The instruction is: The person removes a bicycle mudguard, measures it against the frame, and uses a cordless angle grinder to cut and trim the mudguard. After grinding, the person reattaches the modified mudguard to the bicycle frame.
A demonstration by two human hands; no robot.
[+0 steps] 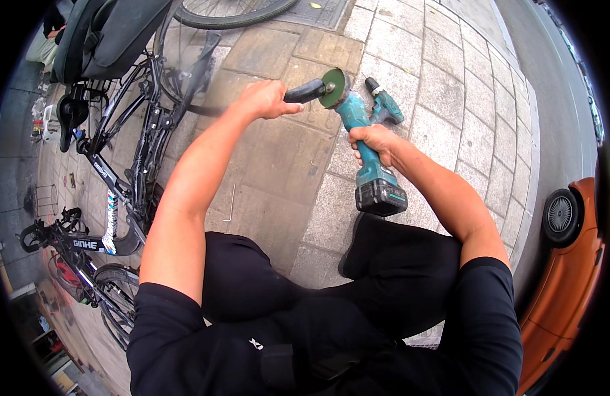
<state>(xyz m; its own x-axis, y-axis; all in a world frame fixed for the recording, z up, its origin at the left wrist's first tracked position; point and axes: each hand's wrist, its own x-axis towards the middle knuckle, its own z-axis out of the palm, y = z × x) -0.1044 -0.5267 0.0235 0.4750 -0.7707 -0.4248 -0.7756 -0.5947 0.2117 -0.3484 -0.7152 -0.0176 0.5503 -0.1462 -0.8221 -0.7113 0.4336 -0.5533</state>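
My right hand [374,142] is wrapped round the body of a teal cordless angle grinder [358,119], its black battery towards me. A green disc [335,89] sits at the grinder's far end. My left hand [265,99] is closed round a black, rounded, tube-like piece [305,91], whose exact kind I cannot make out. The piece's right end reaches the disc's face near the hub; whether it touches is unclear. A blurred dark length continues left of the hand towards the bicycle. Just right of the disc, a teal cordless drill [386,105] lies on the paving.
A black bicycle [143,132] stands at my left with a dark bag above it; another bicycle [87,244] is nearer. A wheel [232,16] shows at the far edge. An L-shaped hex key [230,201] lies on the paving. An orange car [566,284] stands on the right.
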